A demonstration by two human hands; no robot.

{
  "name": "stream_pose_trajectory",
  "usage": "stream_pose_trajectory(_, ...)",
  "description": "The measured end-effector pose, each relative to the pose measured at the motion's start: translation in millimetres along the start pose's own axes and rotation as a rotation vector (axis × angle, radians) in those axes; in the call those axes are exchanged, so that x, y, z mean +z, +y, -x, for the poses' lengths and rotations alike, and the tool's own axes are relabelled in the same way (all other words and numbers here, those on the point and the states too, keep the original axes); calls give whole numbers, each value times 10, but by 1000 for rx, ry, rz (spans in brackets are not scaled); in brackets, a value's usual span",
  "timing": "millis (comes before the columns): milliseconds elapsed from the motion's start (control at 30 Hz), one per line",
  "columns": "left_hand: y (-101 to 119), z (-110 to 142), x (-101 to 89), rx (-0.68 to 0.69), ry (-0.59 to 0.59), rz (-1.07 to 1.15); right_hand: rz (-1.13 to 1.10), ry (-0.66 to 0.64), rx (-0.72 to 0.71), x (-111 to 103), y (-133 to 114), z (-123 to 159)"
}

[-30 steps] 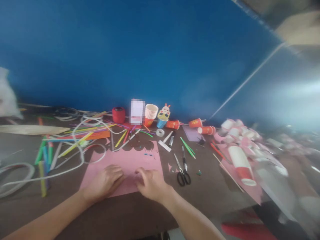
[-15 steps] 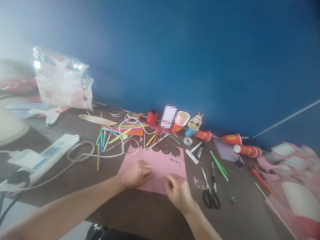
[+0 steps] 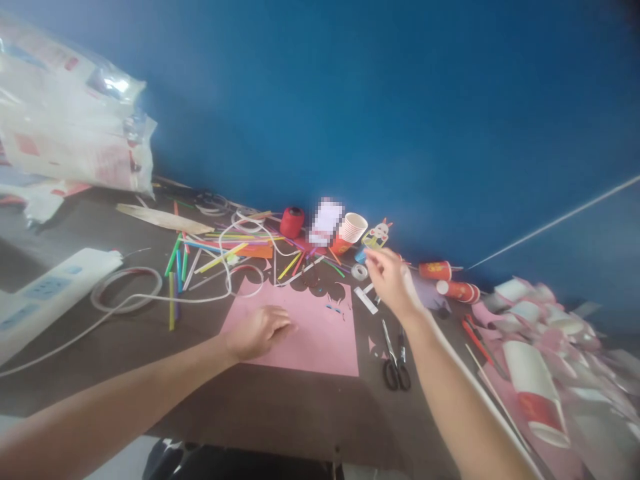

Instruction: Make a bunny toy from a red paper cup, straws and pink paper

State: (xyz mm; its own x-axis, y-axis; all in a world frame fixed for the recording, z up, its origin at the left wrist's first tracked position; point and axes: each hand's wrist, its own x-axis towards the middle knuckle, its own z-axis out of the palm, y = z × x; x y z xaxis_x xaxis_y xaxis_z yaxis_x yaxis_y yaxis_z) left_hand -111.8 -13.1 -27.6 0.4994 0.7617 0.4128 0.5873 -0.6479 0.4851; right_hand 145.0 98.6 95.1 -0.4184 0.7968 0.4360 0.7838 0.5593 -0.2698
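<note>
Now, pink sheet (image 3: 315, 347): flat on the dark table (image 3: 300, 413), scalloped edge at 12 o'clock toward the blue wall (image 3: 320, 120), straight edge at 6 o'clock; centre of sheet to be taken as hub of the dial for all directions below.

Right hand (image 3: 390, 277): shifted within the last half second from the sheet's 5 o'clock corner to 2 o'clock, beyond the sheet; fingers bent, thumb and forefinger drawn toward each other. Grasp: cannot tell, gap at the fingertips too small to read.

Blue cup (image 3: 361, 255): at 1 to 2 o'clock, just beside the right fingertips in this view, below a rabbit cutout (image 3: 380, 233); contact with the fingers not determinable.

Tape roll (image 3: 359, 272): lying near the same fingertips, slightly closer to the sheet.

Left hand (image 3: 260, 331): remaining at 9 o'clock on the sheet, fingers loosely curled; anything pinched beneath, cannot tell.

Consequence: 5 o'clock corner now uncovered; sheet apparently steadied by one hand only, two-handed handling judged interrupted.

Scissors (image 3: 391, 375): set down at 4 o'clock, apart from both hands, blades pointing to 12.

Straws (image 3: 235, 252): heaped at 10 to 11 o'clock, partly crossed by a white cord (image 3: 190, 299).
</note>
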Motion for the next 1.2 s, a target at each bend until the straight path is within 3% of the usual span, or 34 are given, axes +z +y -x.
stream_pose_trajectory(67,-17,5,-2,-14,6,16,113,-25,27,54,173,-375)
stream_pose_trajectory(133,-25,12,-17,-7,14,12,241,-139,74,169,303,-683)
stream_pose_trajectory(233,-10,20,-67,28,32,-25,282,-229,77,360,413,-980)
stream_pose_trajectory(400,34,33,-177,-3,-19,-105,334,-347,113,532,482,-1172)
stream_pose_trajectory(600,49,68,-197,-110,-122,-181,377,-399,134,548,515,-1239)
stream_pose_trajectory(967,96,82,-160,-171,-217,-197,272,-272,143,471,603,-1349)
stream_pose_trajectory(1200,107,81,-113,-172,-200,-199,102,-58,144,208,491,-1263)
